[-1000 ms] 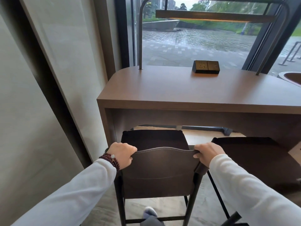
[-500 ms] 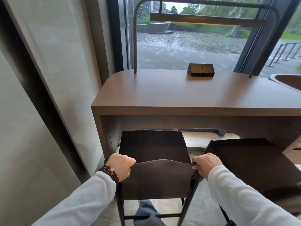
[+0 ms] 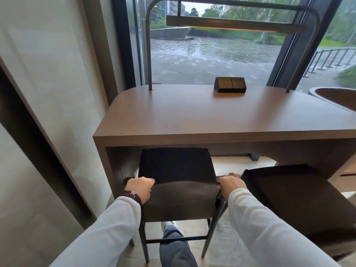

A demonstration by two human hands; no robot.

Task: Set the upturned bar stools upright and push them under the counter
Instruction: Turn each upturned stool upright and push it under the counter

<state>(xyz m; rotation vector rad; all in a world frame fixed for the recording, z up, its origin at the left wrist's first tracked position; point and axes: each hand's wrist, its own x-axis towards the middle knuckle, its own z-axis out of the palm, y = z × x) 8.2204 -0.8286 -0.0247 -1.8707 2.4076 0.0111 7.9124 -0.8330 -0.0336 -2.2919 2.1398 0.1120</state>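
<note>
A dark brown bar stool [image 3: 176, 166] stands upright in front of the wooden counter [image 3: 221, 120], its seat front reaching the counter's front edge. My left hand [image 3: 139, 188] grips the left end of its low backrest [image 3: 185, 201]. My right hand [image 3: 230, 185] grips the right end. A second dark stool [image 3: 292, 191] stands upright to the right, its seat partly under the counter.
A pale wall and dark frame run close along the left. A black socket box [image 3: 230, 84] sits on the counter, under a metal lamp frame [image 3: 148, 54]. A round basin edge [image 3: 335, 97] shows at far right. My leg [image 3: 175, 245] is behind the stool.
The stool has slid forward towards the counter with both hands on its backrest. My view has come closer to the counter.
</note>
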